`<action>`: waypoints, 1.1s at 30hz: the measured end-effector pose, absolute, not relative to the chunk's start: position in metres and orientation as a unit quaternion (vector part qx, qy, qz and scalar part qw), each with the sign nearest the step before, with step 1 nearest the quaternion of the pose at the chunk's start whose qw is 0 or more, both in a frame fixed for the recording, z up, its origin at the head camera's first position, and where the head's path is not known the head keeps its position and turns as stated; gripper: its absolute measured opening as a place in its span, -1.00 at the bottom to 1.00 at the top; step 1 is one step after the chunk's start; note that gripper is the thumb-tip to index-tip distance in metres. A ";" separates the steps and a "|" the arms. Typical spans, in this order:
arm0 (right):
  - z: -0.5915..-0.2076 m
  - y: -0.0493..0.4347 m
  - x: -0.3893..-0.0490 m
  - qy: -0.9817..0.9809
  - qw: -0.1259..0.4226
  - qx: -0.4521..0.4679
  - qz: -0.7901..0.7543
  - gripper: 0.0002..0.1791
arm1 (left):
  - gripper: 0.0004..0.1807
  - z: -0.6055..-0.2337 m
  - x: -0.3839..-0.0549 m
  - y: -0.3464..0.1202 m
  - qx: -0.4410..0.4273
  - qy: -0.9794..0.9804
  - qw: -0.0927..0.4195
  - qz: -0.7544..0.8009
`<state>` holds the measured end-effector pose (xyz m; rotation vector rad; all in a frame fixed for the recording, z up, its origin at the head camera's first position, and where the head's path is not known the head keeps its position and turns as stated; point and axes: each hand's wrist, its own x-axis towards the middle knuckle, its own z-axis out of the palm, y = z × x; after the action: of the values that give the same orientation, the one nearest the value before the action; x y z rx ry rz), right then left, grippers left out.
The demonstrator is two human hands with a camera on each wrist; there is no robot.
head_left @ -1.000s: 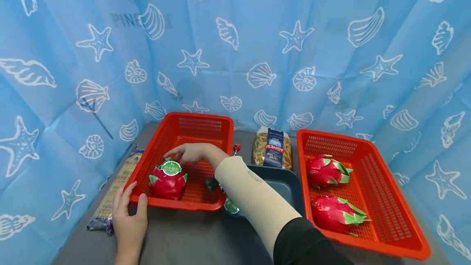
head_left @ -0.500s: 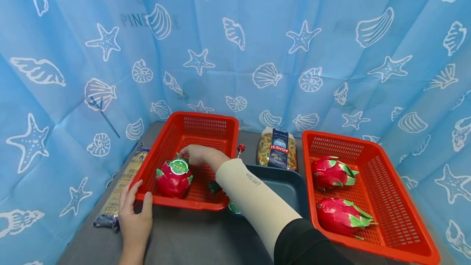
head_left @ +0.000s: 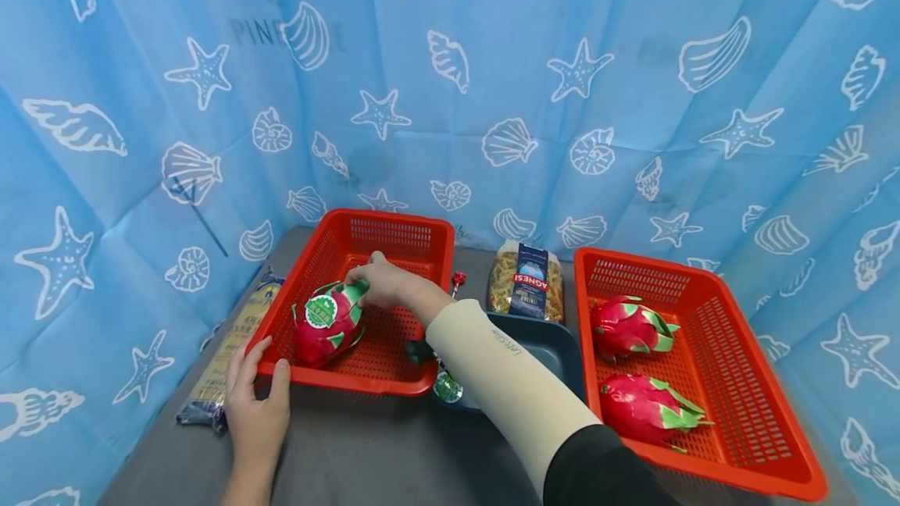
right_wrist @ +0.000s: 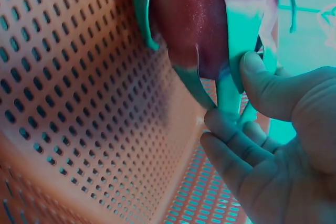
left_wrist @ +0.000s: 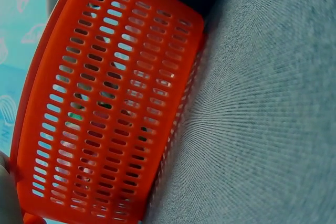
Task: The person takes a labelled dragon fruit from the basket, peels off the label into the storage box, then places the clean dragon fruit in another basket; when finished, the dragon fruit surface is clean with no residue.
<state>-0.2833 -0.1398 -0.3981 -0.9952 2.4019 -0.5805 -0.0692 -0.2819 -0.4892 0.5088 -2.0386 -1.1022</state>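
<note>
A pink dragon fruit [head_left: 319, 338] with green leaf tips and a round green-and-white label leans in the left red plastic basket [head_left: 344, 383]. My right hand [head_left: 390, 285] pinches its leafy end. In the right wrist view, the thumb [right_wrist: 257, 69] presses one of the green leaves on the dragon fruit [right_wrist: 197, 19], with the other fingers behind. My left hand [head_left: 258, 408] holds the basket's front left corner, thumb at the front and fingers along the left side. The left wrist view shows the slotted wall of the basket [left_wrist: 107, 103] and a bit of that hand [left_wrist: 8, 198].
Another red basket [head_left: 808, 482] at right holds two dragon fruits [head_left: 647, 410]. Between the baskets are a dark blue tray [head_left: 562, 354], partly behind the right forearm, and a pasta bag [head_left: 527, 283]. A long yellowish packet [head_left: 228, 354] lies along the left. A blue curtain [head_left: 450, 100] hangs behind.
My right hand has come down to the dragon fruit and taken its leafy end. The fruit has tilted, its label turning left and its leafy end right. The left hand stays at the basket corner.
</note>
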 end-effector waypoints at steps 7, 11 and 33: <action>-0.373 -0.118 -0.271 0.874 0.223 -0.355 -0.247 -0.67 | -0.57 -0.489 -0.071 -0.280 0.194 -0.796 0.378 -0.432; -0.359 -0.099 -0.262 0.871 0.204 -0.338 -0.294 -0.67 | -0.58 -0.488 -0.071 -0.279 0.199 -0.794 0.374 -0.436; -0.301 0.063 -0.157 0.816 0.102 -0.275 -0.498 -0.69 | -0.61 -0.490 -0.069 -0.279 0.194 -0.777 0.394 -0.451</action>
<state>-0.1574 0.0627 -0.3012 -0.8120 2.4084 -1.4712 -0.0689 -0.2791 -0.4899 0.4910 -1.9711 -1.1451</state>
